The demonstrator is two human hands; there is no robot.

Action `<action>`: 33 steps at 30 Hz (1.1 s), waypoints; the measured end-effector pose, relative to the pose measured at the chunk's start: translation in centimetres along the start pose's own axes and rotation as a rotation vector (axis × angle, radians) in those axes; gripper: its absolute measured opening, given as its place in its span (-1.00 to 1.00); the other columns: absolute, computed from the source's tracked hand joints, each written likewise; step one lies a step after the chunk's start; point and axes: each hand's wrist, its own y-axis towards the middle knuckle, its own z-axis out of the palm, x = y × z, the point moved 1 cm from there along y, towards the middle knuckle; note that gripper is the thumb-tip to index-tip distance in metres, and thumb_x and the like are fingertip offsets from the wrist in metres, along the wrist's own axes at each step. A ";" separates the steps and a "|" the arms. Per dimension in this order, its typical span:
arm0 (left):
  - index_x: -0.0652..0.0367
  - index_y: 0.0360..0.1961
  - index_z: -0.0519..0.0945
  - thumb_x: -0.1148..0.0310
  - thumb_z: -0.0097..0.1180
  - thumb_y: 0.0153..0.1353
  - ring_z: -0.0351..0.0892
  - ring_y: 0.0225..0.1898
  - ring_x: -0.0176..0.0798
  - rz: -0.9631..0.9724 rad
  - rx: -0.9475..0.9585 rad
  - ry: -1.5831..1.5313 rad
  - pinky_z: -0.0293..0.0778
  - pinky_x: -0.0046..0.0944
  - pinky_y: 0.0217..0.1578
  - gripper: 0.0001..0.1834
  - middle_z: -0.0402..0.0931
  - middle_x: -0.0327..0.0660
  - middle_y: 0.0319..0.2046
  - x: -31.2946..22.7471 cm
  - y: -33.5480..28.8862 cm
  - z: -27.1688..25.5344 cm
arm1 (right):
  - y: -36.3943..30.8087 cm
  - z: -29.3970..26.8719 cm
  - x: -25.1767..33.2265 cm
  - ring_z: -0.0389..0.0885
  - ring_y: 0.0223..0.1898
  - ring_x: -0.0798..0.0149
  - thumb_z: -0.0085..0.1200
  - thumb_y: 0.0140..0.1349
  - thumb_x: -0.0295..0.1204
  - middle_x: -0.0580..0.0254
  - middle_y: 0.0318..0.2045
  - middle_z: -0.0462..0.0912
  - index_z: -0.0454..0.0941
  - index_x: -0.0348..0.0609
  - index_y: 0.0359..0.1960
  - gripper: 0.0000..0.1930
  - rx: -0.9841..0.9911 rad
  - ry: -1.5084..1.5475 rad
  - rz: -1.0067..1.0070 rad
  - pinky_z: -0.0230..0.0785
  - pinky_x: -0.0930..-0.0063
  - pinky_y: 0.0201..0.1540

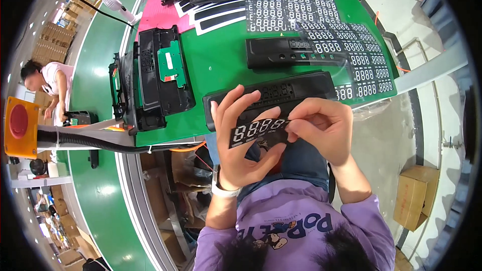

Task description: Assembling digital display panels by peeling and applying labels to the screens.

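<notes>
Handling a thin black plastic strip with white digits (257, 129) seems the step: right hand (324, 129) pinching its end, left hand (236, 161) supporting it (spread wide); the next move calls for steadiness.

Left forearm (221, 213) bare, running nearly upright, in line with the left wrist (228, 186). Left grip (235, 159), a bare hand: fingers (243, 104) fanned upward, lightly bent, tips apart; thumb (268, 160) stretched to the right, well apart from the uppermost fingertips. How firmly this hand grasps, cannot tell. Right forearm (354, 183) bare too, slanting up and inward from lower right to the right wrist (340, 158). Right grip (325, 128), also bare: fingers curled in, thumb (307, 133) and index finger brought to a fine pinch facing the left. Both hands near each other, before the torso.
</notes>
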 end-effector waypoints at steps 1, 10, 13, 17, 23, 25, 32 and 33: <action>0.06 0.08 0.68 0.27 0.42 -0.20 0.29 0.31 0.14 0.020 0.006 0.020 -0.08 0.29 0.31 -0.34 0.44 -0.10 0.19 0.0 0.1 0.1 | -0.2 -0.4 0.0 0.66 -0.39 0.47 0.21 0.18 -0.67 0.28 -0.40 0.66 0.64 -0.36 -0.29 -0.92 0.015 -0.042 -0.009 0.51 0.66 -0.32; 0.20 0.29 0.39 0.04 0.51 -0.17 0.38 0.26 0.06 -0.067 0.017 0.463 -0.01 0.29 0.30 -0.02 0.45 -0.06 0.17 2.2 0.7 -0.3 | 1.7 -2.6 0.3 0.62 -0.38 0.51 -0.02 0.39 -0.54 0.22 -0.22 0.62 0.48 -0.24 -0.28 -0.94 -0.301 -0.110 -0.227 0.38 0.72 -0.44; 0.18 0.31 0.35 0.14 0.52 -0.19 0.40 0.24 0.05 -0.069 0.207 0.503 0.04 0.30 0.30 -0.01 0.46 -0.04 0.16 4.1 0.4 -0.8 | 2.3 -3.5 0.5 0.60 -0.48 0.55 0.07 0.36 -0.55 0.32 -0.42 0.62 0.51 -0.25 -0.28 -0.96 -0.225 -0.262 -0.121 0.33 0.74 -0.52; 0.18 0.25 0.39 0.20 0.55 -0.24 0.46 0.20 0.05 -0.026 0.092 0.390 0.06 0.25 0.31 -0.04 0.53 -0.08 0.09 5.0 -0.1 -0.6 | 2.7 -2.6 0.0 0.55 -0.59 0.58 0.14 0.29 -0.63 0.40 -0.54 0.58 0.57 -0.28 -0.30 -0.98 -0.262 -0.241 -0.047 0.33 0.74 -0.57; 0.16 0.16 0.45 0.42 0.54 -0.46 0.47 0.21 -0.08 -0.117 0.029 0.358 0.02 0.18 0.33 -0.04 0.54 -0.24 0.15 4.8 -1.0 -0.3 | 2.7 -1.4 -1.2 0.51 -0.59 0.61 0.15 0.23 -0.71 0.37 -0.53 0.58 0.58 -0.31 -0.30 -0.92 -0.244 -0.259 -0.039 0.37 0.73 -0.58; 0.13 0.15 0.47 0.44 0.52 -0.49 0.48 0.21 -0.13 -0.198 0.054 0.356 0.03 0.16 0.33 -0.04 0.55 -0.30 0.14 4.8 -0.8 -0.4 | 2.6 -1.1 -1.3 0.50 -0.60 0.62 0.15 0.21 -0.73 0.37 -0.53 0.58 0.58 -0.32 -0.30 -0.91 -0.238 -0.290 -0.032 0.37 0.73 -0.58; 0.09 0.16 0.44 0.43 0.52 -0.51 0.51 0.19 -0.11 -0.106 -0.037 0.272 0.06 0.15 0.32 -0.01 0.57 -0.29 0.13 5.9 -1.6 0.0 | 2.4 -0.8 -2.0 0.49 -0.60 0.63 0.15 0.17 -0.80 0.35 -0.51 0.59 0.56 -0.34 -0.32 -0.87 -0.260 -0.411 -0.101 0.34 0.74 -0.60; 0.09 0.16 0.44 0.43 0.52 -0.51 0.51 0.19 -0.11 -0.110 -0.034 0.269 0.06 0.15 0.32 -0.01 0.57 -0.29 0.13 5.9 -1.6 0.0 | 2.4 -0.8 -2.0 0.49 -0.60 0.63 0.15 0.17 -0.80 0.35 -0.51 0.59 0.55 -0.34 -0.32 -0.87 -0.263 -0.418 -0.104 0.33 0.74 -0.61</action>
